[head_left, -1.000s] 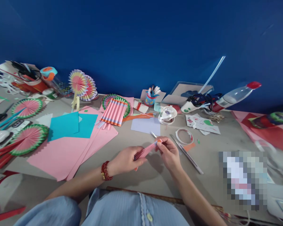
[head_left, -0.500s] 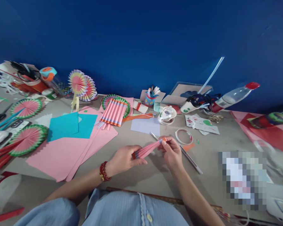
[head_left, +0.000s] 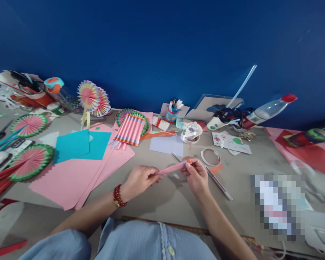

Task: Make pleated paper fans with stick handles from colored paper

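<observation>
Grey worktop (head_left: 157,206) runs beneath everything, with the tape ring (head_left: 219,159) lying on it. Large pink sheets (head_left: 65,180) spread well to the left of that ring. The left hand (head_left: 139,180) is also left of the ring, farther off than the right hand (head_left: 196,177), which is near its left and near side. Left of the ring, the pleated paper (head_left: 173,168) spans the space between both grips, gathered narrow, its long axis slanting from the left grip up and away toward the ring. It lies right of the left grip, which pinches one end, and left of the right grip, which pinches the other at an orange edge (head_left: 189,161); neither hand is nearer.
</observation>
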`<state>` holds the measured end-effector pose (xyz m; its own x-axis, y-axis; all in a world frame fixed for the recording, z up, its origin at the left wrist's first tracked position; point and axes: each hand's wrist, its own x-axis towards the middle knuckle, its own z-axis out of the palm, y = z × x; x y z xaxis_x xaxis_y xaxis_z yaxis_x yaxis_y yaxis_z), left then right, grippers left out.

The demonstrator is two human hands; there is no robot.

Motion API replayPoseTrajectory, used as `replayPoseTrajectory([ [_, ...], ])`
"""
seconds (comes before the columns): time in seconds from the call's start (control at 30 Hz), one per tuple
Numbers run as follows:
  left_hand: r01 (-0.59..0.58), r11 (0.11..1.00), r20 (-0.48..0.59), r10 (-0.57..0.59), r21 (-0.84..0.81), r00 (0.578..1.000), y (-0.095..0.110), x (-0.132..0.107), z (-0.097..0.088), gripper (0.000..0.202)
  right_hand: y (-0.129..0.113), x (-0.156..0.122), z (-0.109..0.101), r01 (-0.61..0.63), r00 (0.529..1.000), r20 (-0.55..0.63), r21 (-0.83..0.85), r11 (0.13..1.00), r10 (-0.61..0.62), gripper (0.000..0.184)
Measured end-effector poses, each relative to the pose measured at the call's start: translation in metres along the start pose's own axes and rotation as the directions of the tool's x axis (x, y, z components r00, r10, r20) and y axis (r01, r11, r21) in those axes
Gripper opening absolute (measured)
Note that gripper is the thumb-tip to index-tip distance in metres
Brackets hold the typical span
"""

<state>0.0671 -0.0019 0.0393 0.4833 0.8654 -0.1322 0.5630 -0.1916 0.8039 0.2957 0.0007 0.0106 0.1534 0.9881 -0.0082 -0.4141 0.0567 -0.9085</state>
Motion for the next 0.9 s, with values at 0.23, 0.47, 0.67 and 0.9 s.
replayPoseTrajectory([
  [0.23, -0.016, 0.993, -0.036, 0.021, 0.118, 0.999, 0.0028, 0.0011, -0.0077, 0.037, 0.0011, 0.0007, -0.0039, -0.002, 1.000, -0.020, 0.006, 1.000, 0.002, 0.020],
  [0.47, -0.001, 0.999, -0.019, 0.001, -0.032, 1.000, -0.0011, 0.0007, -0.0061, 0.037, 0.0022, 0.0013, -0.0037, 0.000, 0.999, -0.032, -0.006, 1.000, 0.000, 0.021],
  [0.67, 0.015, 0.998, -0.025, -0.016, -0.057, 1.000, -0.0023, 0.0018, -0.0062, 0.039, 0.0034, 0.0014, -0.0038, 0.002, 1.000, -0.022, -0.010, 1.000, -0.002, 0.021],
  [0.9, 0.019, 0.999, -0.071, -0.021, -0.029, 0.997, 0.0022, 0.0013, -0.0099, 0.035, 0.0037, 0.0013, -0.0050, 0.001, 0.999, -0.041, 0.004, 1.000, -0.001, 0.022],
])
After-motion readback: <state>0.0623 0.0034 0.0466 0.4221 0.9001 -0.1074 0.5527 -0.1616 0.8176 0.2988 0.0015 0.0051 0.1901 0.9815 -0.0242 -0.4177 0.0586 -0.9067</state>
